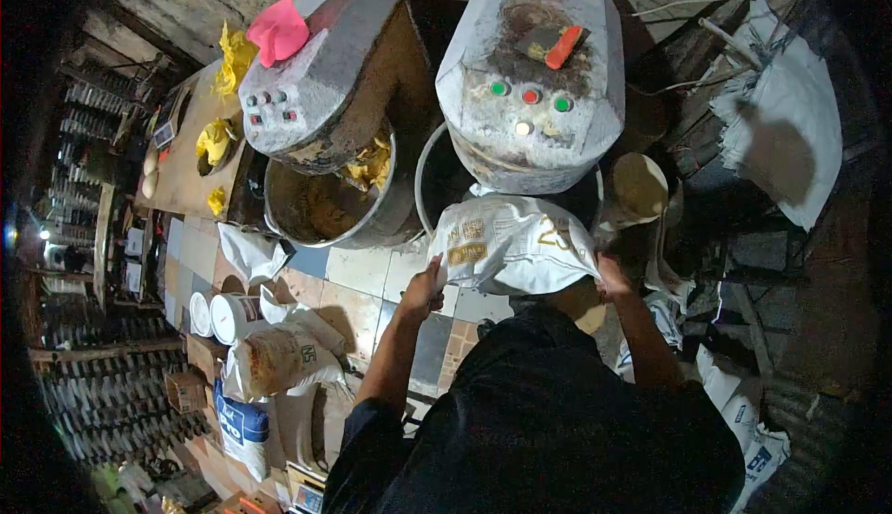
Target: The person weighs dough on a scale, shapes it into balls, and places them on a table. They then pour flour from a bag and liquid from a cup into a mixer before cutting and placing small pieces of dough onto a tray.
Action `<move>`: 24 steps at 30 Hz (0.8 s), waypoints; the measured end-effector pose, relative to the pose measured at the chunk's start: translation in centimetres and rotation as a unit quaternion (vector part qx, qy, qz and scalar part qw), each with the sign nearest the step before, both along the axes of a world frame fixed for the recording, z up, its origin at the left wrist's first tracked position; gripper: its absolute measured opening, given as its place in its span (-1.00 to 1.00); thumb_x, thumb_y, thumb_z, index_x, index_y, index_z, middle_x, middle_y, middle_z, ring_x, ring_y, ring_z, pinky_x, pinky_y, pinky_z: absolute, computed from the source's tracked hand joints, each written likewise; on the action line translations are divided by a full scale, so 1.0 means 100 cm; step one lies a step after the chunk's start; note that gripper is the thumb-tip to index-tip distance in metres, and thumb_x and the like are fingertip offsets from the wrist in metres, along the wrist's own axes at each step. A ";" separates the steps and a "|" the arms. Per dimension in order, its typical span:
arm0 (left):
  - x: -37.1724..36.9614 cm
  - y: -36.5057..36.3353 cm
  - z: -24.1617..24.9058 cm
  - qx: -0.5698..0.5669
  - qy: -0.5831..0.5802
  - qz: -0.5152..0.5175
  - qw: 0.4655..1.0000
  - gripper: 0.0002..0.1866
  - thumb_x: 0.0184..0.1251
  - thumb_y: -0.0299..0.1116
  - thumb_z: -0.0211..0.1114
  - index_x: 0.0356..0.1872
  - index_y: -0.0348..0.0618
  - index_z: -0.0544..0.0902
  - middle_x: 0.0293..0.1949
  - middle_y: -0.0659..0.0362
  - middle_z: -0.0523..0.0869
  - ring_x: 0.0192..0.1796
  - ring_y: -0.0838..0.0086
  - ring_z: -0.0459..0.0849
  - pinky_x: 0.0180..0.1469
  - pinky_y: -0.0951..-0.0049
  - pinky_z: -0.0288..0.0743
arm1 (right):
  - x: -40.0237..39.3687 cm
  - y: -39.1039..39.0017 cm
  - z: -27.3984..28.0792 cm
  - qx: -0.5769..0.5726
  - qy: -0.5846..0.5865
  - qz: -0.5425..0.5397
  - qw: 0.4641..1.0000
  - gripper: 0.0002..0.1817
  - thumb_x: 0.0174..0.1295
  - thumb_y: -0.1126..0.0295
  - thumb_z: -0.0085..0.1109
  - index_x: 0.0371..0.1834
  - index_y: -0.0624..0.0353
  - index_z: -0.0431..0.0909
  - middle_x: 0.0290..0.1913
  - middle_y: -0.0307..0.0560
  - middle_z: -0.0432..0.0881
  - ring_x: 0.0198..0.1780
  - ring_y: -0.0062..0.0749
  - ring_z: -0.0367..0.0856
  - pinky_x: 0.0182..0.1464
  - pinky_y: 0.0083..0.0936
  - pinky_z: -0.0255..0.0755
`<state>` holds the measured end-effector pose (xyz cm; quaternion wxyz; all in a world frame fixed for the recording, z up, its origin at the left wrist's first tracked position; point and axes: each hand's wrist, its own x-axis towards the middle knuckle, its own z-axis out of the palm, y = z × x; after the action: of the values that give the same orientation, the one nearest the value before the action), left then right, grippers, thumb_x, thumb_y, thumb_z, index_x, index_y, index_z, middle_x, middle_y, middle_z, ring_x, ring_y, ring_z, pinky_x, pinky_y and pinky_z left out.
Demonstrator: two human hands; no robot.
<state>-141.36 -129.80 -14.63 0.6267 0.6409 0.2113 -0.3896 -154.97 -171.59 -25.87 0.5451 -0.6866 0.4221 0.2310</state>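
A white printed sack [516, 244] is stretched between my two hands, its far end at the bowl [429, 165] of the right-hand mixer. My left hand [424, 291] is closed on the sack's near left corner, and my right hand [613, 278] grips the near right one. The sack's mouth and most of the bowl's inside are hidden. Above it is the worn grey mixer head [478, 26] with coloured buttons, and a scraper with a red handle [563, 47] lies on top.
Left of it stands another mixer [307, 96], a pink item [277, 31] on its head, yellow sheets in its bowl [269, 200]. Filled sacks [288, 356] and white buckets [232, 317] crowd the floor at left. At right are a tall bin [639, 187] and hanging white sacks [790, 124].
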 end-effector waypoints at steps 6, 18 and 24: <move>0.005 -0.012 -0.003 -0.016 0.032 0.011 0.999 -0.47 0.40 0.21 0.09 -0.45 -0.10 0.49 -0.65 0.28 0.38 -0.72 0.50 0.32 -0.69 0.43 0.13 | 0.021 -0.017 -0.017 -0.038 0.025 -0.062 0.997 -0.45 0.44 -0.09 -0.19 0.18 0.12 0.47 -0.31 0.05 0.65 -0.39 -0.18 0.64 -0.44 -0.12 0.52; 0.023 -0.023 0.042 -0.045 0.077 0.050 0.995 -0.56 0.41 0.00 0.14 -0.03 -0.20 0.59 -0.54 0.22 0.45 -0.65 0.50 0.32 -0.62 0.50 0.17 | 0.062 -0.001 0.108 0.117 -0.055 -0.143 0.981 -0.55 0.32 -0.12 0.09 -0.21 0.08 0.58 -0.42 -0.25 0.54 -0.54 -0.59 0.43 -0.63 -0.60 0.22; 0.051 -0.003 0.096 -0.032 0.016 0.056 0.998 -0.55 0.45 -0.02 0.01 0.08 -0.17 0.55 -0.42 0.19 0.53 -0.55 0.51 0.40 -0.52 0.48 0.31 | 0.084 -0.017 0.209 0.101 -0.106 -0.081 0.986 -0.46 0.30 -0.21 0.01 0.08 -0.05 0.56 -0.11 -0.25 0.64 -0.25 -0.65 0.46 -0.43 -0.59 0.30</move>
<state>-136.26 -130.05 -4.98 0.6646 0.6012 0.2439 -0.3707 -146.53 -173.31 -4.97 0.6699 -0.6121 0.3912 0.1532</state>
